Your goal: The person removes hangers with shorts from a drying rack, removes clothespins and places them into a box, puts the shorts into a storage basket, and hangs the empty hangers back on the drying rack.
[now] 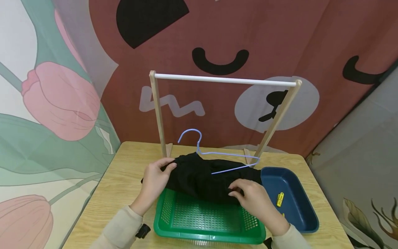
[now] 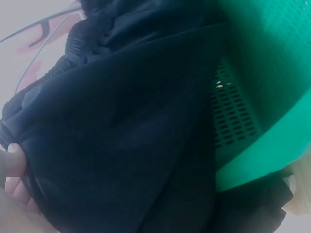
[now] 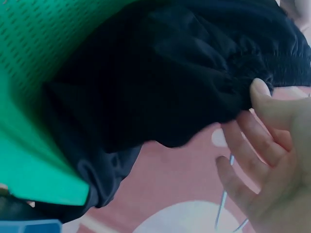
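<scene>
A black garment with a gathered elastic waistband lies bunched across the green basket, in the middle of the head view. My left hand pinches its left edge; in the left wrist view the thumb presses on the cloth. At the right, my right hand pinches the waistband between thumb and forefinger, the other fingers spread in the right wrist view. A light purple hanger has its hook and right arm showing above the cloth. Its left part is hidden by the garment.
The green mesh basket stands on the wooden table. To its right is a blue tray with yellow clips. Behind stands a wooden rack with a white rod, before a printed curtain.
</scene>
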A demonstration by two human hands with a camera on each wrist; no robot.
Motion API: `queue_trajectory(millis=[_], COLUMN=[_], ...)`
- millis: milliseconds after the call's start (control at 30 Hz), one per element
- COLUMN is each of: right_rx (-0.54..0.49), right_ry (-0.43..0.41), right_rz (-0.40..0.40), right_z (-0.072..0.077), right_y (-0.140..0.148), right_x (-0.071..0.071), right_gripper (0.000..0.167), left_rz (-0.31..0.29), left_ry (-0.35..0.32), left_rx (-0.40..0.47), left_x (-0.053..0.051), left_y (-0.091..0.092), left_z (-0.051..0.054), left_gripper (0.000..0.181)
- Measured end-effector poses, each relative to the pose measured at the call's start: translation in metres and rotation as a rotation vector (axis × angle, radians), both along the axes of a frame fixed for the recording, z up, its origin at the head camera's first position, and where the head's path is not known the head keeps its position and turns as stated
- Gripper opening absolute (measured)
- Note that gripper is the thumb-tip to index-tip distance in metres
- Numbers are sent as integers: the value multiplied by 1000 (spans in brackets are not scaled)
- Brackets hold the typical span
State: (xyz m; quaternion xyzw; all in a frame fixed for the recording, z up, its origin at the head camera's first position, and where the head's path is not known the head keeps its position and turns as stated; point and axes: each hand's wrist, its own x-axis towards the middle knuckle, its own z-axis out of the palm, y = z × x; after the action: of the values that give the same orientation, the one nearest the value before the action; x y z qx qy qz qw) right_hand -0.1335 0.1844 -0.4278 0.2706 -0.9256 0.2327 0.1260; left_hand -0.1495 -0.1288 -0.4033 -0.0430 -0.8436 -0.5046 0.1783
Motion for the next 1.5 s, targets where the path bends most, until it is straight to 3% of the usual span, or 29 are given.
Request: queue_trajectory(millis=[233,500,900,1133,1333,1500], right_rx=[38,49,1,-146,-238,-284], right_ry=[-75,-71,57,187,306,309], right_rz=[115,144,178,223,169,70], right_z=[-5,-8,8,32,46,51], right_y=[-10,-14,-21,-27,-22,-17], right_x=[1,1,0,-6,-18,-27], right_gripper=[19,16,13,20,30,27], left_rz=[-27,-32,-44,-56,-79,-83], left_ry=[9,-4,-27,-16,-7,-10], left_rx=[-11,-14,-43,-44,-51,-64], left_x=[0,0,2,1,1,2], left_y=[5,5,4,5,7,9], left_z=[2,4,0,-1,-2,-1], left_gripper=[13,14,17,16,14,14])
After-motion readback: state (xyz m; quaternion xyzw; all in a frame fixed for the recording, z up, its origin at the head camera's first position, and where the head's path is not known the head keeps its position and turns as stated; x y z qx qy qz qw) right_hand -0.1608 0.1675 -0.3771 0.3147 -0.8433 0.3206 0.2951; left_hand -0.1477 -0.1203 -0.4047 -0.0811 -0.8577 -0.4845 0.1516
